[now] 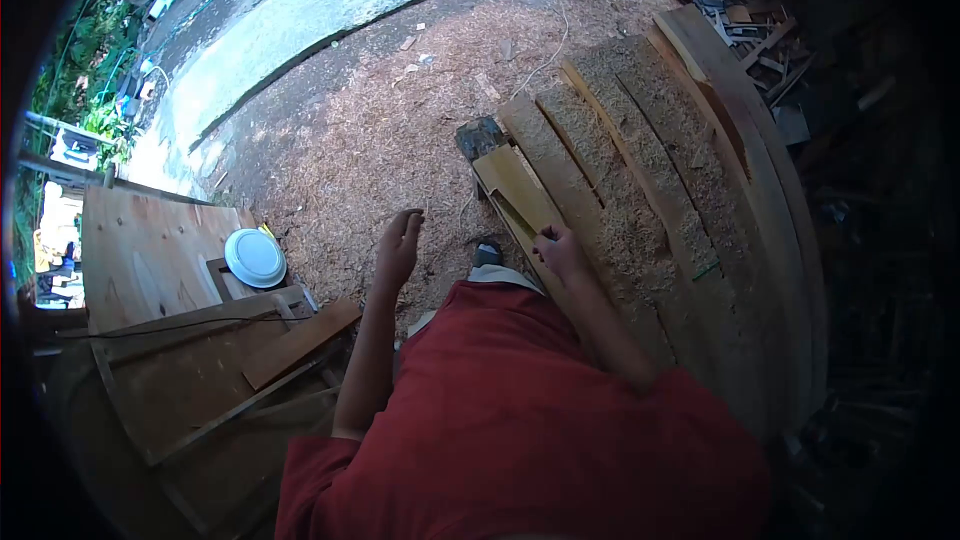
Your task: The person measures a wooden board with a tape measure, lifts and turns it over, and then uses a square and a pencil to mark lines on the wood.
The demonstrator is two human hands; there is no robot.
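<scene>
My right hand is closed, fingertips pinched together over a light wooden board on the workbench. I cannot tell what is between those fingers. A narrow yellow-green strip runs along the notched edge of the board, up to the fingertips. My left hand hangs in the air to the left of the board, above the shavings on the ground, with its fingers stretched out and nothing in it. Under the board's far end is a dark, worn block.
Long planks strewn with sawdust lie to the right, beside a thick beam. Wood scraps are piled at the back right. At left stand plywood, a white round lid and a loose board. Shavings cover the ground.
</scene>
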